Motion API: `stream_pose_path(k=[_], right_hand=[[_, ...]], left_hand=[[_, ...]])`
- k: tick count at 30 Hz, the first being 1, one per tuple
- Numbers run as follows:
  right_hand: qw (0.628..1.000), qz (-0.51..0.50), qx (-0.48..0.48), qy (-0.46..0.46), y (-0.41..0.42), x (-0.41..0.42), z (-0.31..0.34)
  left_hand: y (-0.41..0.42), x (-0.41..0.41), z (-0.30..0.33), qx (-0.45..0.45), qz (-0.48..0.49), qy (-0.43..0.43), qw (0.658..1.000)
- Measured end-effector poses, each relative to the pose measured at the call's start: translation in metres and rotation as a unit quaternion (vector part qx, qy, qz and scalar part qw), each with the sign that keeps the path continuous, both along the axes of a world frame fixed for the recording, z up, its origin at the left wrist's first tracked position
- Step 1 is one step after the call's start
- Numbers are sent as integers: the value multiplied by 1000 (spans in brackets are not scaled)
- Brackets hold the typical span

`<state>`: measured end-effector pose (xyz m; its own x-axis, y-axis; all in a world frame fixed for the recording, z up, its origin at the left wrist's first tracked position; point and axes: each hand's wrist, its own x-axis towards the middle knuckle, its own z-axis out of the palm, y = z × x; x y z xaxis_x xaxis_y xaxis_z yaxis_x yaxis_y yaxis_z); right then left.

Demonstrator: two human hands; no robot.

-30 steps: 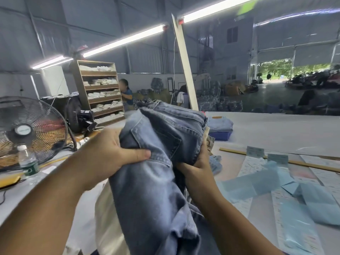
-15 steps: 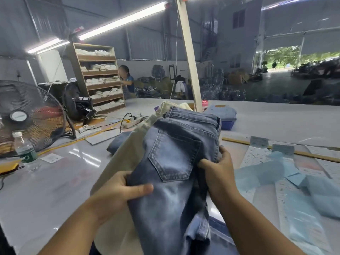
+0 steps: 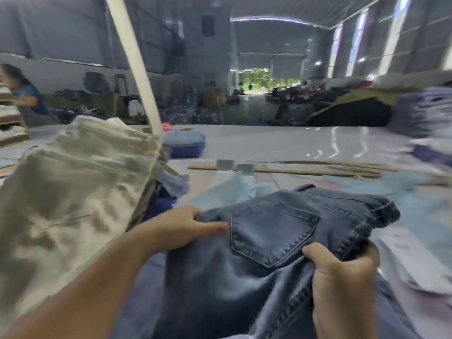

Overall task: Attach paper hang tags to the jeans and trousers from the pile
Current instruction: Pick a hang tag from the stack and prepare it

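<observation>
Now both hands grip the blue jeans (image 3: 274,231) at five o'clock, back pocket up: left hand (image 3: 181,228) pinching the fabric at the pocket's nine o'clock, right hand (image 3: 342,272) bunching the side seam. Pulling the waistband flat toward twelve o'clock would probably ease tagging. Beige trousers (image 3: 73,192) lie at nine o'clock.

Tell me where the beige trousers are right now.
In the head view the beige trousers fill the left side, heaped beside the left hand, which holds the blue jeans with the right hand.
</observation>
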<state>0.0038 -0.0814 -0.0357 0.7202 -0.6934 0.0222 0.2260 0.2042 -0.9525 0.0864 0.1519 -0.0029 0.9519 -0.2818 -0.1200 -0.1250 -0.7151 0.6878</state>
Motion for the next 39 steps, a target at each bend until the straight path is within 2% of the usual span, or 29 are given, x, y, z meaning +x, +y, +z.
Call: stream_pose_path(k=[2,5,9,13,18,19,21,23,24,26,27,29,31,34,37,39], right_hand=[[998,-32,-31,49,-21,-18,-8],[988,-16,-83,128,-47,-37,-19],[954,86,-216,188,-71,-48,-20],[930,59,-303,198,-100,-52,-15],[934,-45,-302,185,-131,-41,-22],[929,-57,-309,196,-138,-37,-22],[914,-14,-319,251,-151,-28,-22],[903,81,-294,302,-162,-22,-26],[903,126,-268,311,-165,-20,-29],[903,162,-245,312,-166,-19,-39],[906,158,-242,309,-167,-20,-44],[915,139,-232,300,-169,-22,-48],[914,128,-250,293,-170,-26,-45],[912,117,-295,259,-172,-34,-35],[934,114,-277,194,-173,-38,-31],[962,128,-190,148,-177,-40,-29]], left_hand=[[-45,6,-14,136,-30,-34,990],[-103,11,-35,238,-66,-76,966],[-143,12,-54,247,-85,-56,964],[-135,10,-64,194,-76,-61,976],[-118,7,-63,84,-71,23,994],[-118,7,-62,81,-74,31,993],[-123,2,-56,119,-68,26,990],[-134,-8,-46,215,-44,-31,975],[-143,-15,-41,252,-39,-88,963],[-168,-35,-32,227,-81,-196,950],[-181,-47,-28,187,-130,-211,951],[-206,-69,-25,144,-219,-157,952],[-224,-83,-30,198,-246,-115,942],[-239,-89,-34,284,-230,-203,908],[-244,-85,-32,245,-195,-246,917],[-240,-78,-30,174,-171,-243,939]])
